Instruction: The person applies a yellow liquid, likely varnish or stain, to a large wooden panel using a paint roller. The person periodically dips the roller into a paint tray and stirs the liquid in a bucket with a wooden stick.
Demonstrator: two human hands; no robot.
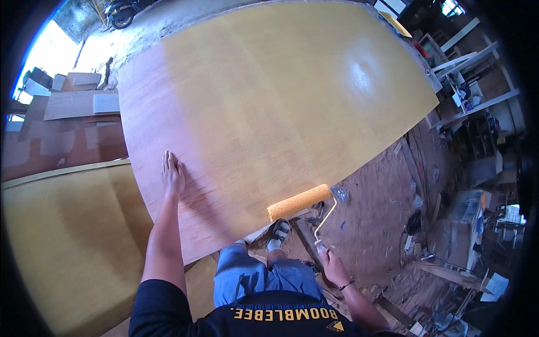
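A large wooden sheet (pixel 281 84) spreads in front of me, coated translucent yellow over most of its face, with a pale pinkish, uncoated band along the left. My left hand (pixel 173 171) lies on that pale band, fingers extended. My right hand (pixel 333 268), below the sheet's near edge, grips a paint roller's handle (pixel 320 245). The yellow-soaked roller sleeve (pixel 298 202) is at the near edge of the sheet, toward the right of my left hand.
A yellow-coated sheet (pixel 62 230) lies at the left, with stacked boards (pixel 76 106) behind it. A sandalled foot (pixel 279 233) stands on the dirt floor (pixel 370 219). Timber frames (pixel 466 62) and clutter (pixel 457 230) line the right. A motorbike (pixel 122 12) is at the back.
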